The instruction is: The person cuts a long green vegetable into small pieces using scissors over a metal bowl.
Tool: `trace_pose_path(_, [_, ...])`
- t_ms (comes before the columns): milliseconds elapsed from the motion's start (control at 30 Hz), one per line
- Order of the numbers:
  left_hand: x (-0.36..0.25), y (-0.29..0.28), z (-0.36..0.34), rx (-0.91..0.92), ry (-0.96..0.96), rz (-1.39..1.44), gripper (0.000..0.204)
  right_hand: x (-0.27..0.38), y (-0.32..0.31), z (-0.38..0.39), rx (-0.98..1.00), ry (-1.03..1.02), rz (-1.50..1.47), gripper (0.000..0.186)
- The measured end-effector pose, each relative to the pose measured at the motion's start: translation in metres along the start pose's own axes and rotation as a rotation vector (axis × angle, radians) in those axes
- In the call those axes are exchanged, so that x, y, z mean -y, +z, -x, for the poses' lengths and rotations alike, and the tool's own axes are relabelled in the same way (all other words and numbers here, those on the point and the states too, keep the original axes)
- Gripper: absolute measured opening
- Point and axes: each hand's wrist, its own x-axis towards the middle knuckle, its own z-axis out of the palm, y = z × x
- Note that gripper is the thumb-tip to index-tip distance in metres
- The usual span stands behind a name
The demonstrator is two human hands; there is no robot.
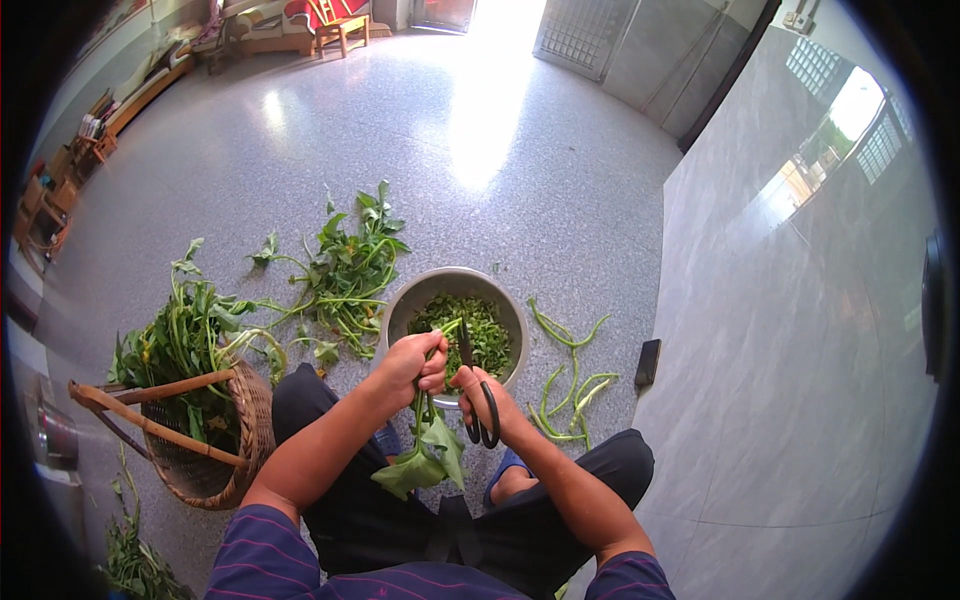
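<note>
Closed round a bunch of leafy green stems (425, 455), my left hand (413, 362) is over the near side of a round metal basin (396, 300). The cut stem ends point up and right out of the fist, and broad leaves hang below it. My right hand (487, 398) grips black-handled scissors (464, 345), their blades beside the stem ends. Whether the blades touch the stems I cannot tell. Chopped green pieces (482, 330) lie in the basin.
A wicker basket (258, 425) full of leafy greens stands at the left. More greens (350, 265) lie on the floor beyond it. Loose stems (570, 400) and a black phone-like object (648, 363) are at the right, near the grey tiled wall (760, 350). A wooden chair (340, 28) stands far off.
</note>
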Motion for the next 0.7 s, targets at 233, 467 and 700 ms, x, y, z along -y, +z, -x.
trace_pose_path(233, [0.004, -0.007, -0.003, 0.026, -0.007, -0.006, 0.026, 0.005, 0.001, 0.002, -0.015, 0.0, -0.053, 0.042])
trace_pose_path(467, [0.003, -0.006, -0.004, 0.023, -0.021, 0.002, 0.026, -0.003, -0.004, -0.001, -0.115, -0.081, 0.107, 0.042])
trace_pose_path(700, [0.002, -0.004, -0.001, 0.006, 0.062, -0.06, 0.026, 0.009, -0.002, 0.007, -0.086, -0.017, 0.011, 0.047])
